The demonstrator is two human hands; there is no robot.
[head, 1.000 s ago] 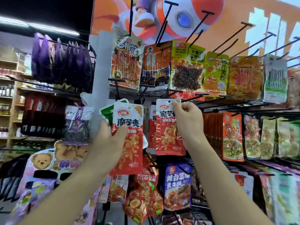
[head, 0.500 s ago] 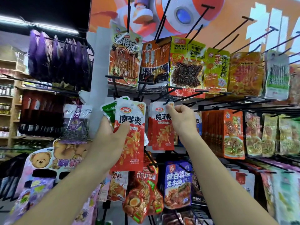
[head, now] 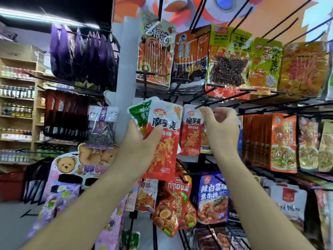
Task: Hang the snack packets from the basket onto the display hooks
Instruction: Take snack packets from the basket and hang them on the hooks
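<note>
Carefully, the right hand (head: 220, 129), fingers curled beside the red packet (head: 191, 130) (pinching or not, I cannot tell), should seat it fully on the hook (head: 221, 99) at eleven o'clock, while the left hand (head: 137, 141) clasps spare packets (head: 162, 138) at nine.

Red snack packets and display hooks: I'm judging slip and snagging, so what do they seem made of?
The large red packet in the left hand and the smaller red packet: likely thin plastic film with a glossy finish, going by the glare and crinkles. The display hook: probably metal wire with a dark matte coating, since it is thin and straight.
</note>
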